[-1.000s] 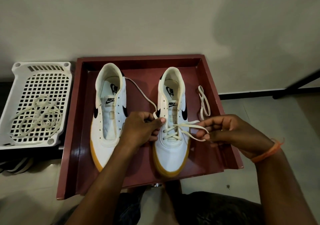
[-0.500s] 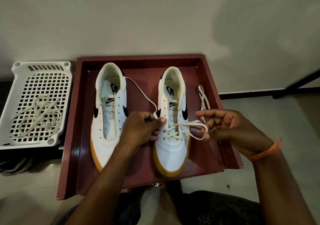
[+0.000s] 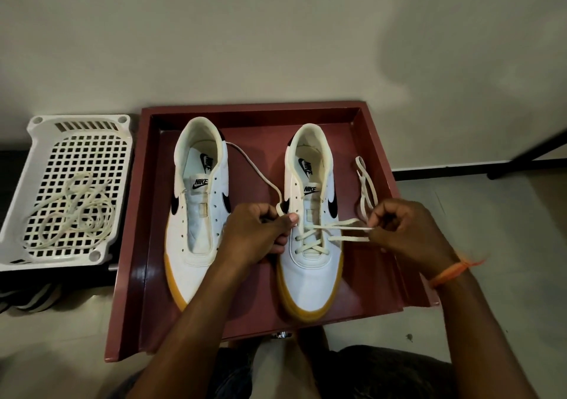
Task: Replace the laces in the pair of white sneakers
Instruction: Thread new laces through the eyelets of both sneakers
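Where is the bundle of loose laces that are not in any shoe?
In the head view, the loose laces lie tangled in the white basket at far left, beside the red tray.

1. Two white sneakers stand side by side in a dark red tray (image 3: pixel 147 214), toes toward the person.
2. The right sneaker (image 3: pixel 311 245) carries a cream lace (image 3: pixel 310 236) crossed through its lower eyelets.
3. The left hand (image 3: pixel 260 236) pinches one lace end beside the eyelets.
4. The right hand (image 3: pixel 405 230) pinches the other end, drawn sideways.
5. The left sneaker (image 3: pixel 196 214) has bare eyelets.
6. A white perforated basket (image 3: pixel 70 135), left of the tray, holds loose laces (image 3: pixel 76 211).
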